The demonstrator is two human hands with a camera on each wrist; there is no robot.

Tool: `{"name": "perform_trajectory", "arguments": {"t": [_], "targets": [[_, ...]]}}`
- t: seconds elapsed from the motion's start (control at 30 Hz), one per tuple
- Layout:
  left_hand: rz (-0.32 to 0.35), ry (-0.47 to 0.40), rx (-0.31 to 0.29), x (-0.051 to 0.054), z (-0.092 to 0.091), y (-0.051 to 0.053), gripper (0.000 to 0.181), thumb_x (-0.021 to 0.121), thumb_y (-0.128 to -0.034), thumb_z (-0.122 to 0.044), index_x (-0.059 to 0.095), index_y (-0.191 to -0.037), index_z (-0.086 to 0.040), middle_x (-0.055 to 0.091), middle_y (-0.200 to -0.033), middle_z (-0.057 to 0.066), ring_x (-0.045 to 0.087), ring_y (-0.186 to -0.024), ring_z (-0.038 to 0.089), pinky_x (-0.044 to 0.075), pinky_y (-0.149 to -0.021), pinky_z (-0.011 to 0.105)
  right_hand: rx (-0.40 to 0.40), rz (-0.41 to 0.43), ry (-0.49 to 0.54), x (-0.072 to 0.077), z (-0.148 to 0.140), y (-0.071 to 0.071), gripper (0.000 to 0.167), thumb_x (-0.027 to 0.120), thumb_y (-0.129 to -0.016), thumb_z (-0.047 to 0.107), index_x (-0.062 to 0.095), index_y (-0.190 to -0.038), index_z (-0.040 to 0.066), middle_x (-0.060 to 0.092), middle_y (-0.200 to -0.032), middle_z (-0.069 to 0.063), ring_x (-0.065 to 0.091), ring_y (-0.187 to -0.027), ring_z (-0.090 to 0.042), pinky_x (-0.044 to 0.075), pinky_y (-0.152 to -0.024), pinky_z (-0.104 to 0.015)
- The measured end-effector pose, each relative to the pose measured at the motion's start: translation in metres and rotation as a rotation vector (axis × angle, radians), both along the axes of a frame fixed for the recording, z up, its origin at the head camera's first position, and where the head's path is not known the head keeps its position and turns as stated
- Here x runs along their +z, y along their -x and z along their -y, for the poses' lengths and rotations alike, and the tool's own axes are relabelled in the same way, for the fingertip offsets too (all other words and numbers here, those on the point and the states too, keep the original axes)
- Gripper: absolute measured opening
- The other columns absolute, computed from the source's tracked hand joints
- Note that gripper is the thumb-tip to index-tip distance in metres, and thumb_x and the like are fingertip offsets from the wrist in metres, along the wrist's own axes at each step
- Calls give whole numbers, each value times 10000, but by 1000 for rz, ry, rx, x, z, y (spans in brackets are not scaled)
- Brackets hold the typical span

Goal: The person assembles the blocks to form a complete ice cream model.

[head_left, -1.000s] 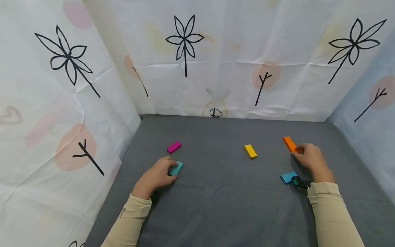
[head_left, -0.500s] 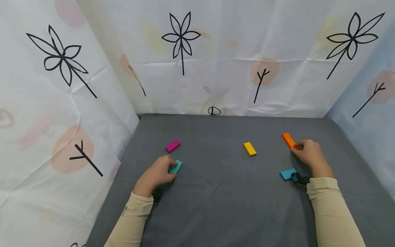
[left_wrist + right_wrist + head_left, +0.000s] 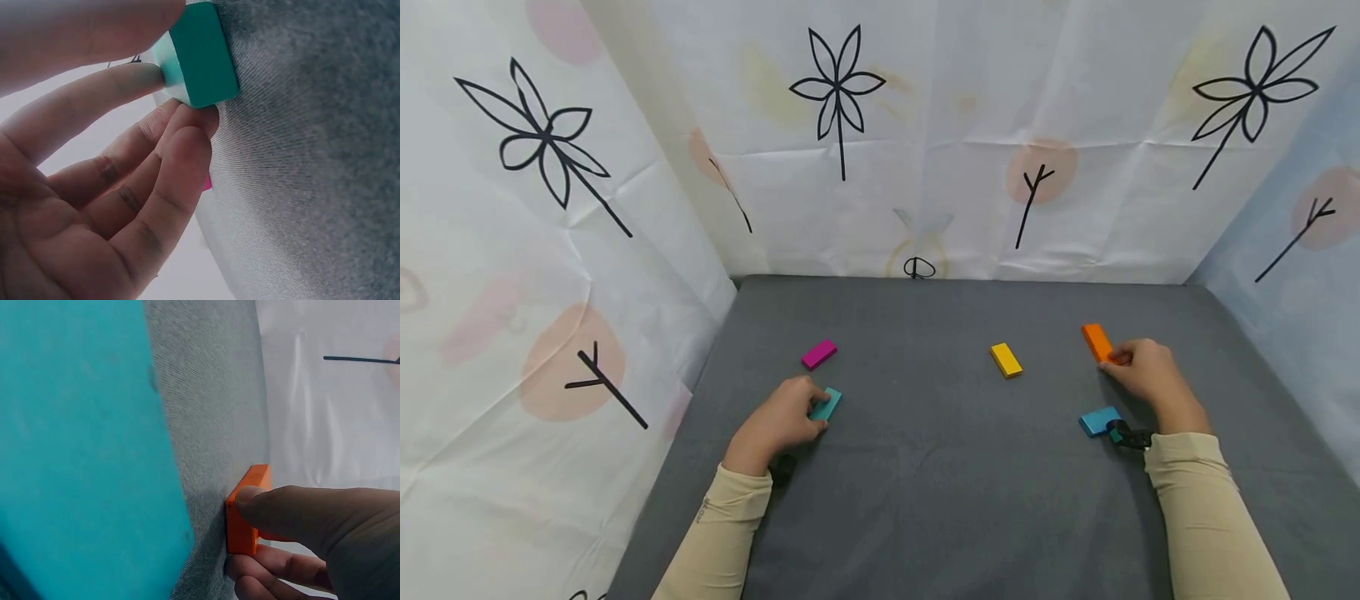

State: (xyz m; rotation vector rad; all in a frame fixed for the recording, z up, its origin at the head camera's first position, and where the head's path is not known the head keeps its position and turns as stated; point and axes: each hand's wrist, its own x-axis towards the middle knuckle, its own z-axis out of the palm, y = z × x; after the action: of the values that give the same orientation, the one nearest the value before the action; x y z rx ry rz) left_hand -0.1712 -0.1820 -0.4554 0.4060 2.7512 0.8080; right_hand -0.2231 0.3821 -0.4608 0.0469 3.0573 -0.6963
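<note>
On the left of the grey cloth, my left hand (image 3: pixel 779 423) pinches a teal block (image 3: pixel 829 404) between thumb and fingers. The left wrist view shows the teal block (image 3: pixel 205 56) close to the cloth, the other fingers curled below it. At the right, my right hand (image 3: pixel 1154 379) grips the near end of an orange block (image 3: pixel 1096 341). In the right wrist view the thumb lies on the orange block (image 3: pixel 240 526), with fingers beneath. A blue block (image 3: pixel 1097 421) lies just in front of the right wrist's black band and fills the left of the right wrist view.
A magenta block (image 3: pixel 818 355) lies behind the left hand. A yellow block (image 3: pixel 1006 360) lies right of the middle, left of the orange one. White printed sheets (image 3: pixel 955 192) rise at the back and both sides of the grey table cloth (image 3: pixel 925 500).
The head view has shifted slightly. The orange block's near end and the right fingertips have moved slightly left. The left hand keeps its pinch on the teal block.
</note>
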Motion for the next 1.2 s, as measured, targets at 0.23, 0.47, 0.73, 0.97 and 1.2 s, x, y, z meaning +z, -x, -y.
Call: {"name": "perform_trajectory", "arguments": {"t": [0.23, 0.47, 0.73, 0.97, 1.2], "targets": [[22, -7, -3, -1, 2, 4, 425, 844, -867, -7, 742, -1274, 62, 718, -1069, 164, 565, -780, 167, 504, -674, 304, 2, 34, 4, 3, 8, -3, 401, 738, -981, 156, 672, -1140, -207, 689, -1017, -335, 622, -836, -364, 559, -743, -504], [39, -13, -10, -3, 3, 7, 434, 830, -880, -8, 732, -1298, 56, 734, -1078, 159, 557, -764, 169, 479, -669, 294, 34, 24, 11, 2, 17, -11, 369, 744, -973, 153, 696, -1105, -188, 698, -969, -300, 623, -812, -333, 562, -721, -461], [34, -23, -19, -2, 2, 8, 429, 820, -874, 10, 732, -1290, 67, 716, -987, 134, 526, -724, 173, 455, -656, 303, 52, 35, -3, 3, 29, -18, 390, 752, -970, 159, 691, -1131, -191, 708, -961, -292, 644, -808, -330, 569, -741, -500], [36, -20, -15, -1, 2, 8, 427, 818, -879, 5, 732, -1293, 63, 712, -983, 125, 516, -729, 171, 444, -655, 296, 69, 63, -4, 4, 39, -22, 350, 751, -975, 144, 704, -1109, -176, 710, -949, -271, 640, -791, -294, 579, -733, -482], [37, -23, -17, -1, 1, 8, 419, 819, -876, 8, 737, -1283, 65, 724, -1028, 144, 531, -751, 171, 456, -659, 298, 80, 65, -5, 4, 47, -27, 346, 754, -971, 147, 714, -1100, -173, 723, -954, -273, 653, -788, -283, 588, -738, -489]]}}
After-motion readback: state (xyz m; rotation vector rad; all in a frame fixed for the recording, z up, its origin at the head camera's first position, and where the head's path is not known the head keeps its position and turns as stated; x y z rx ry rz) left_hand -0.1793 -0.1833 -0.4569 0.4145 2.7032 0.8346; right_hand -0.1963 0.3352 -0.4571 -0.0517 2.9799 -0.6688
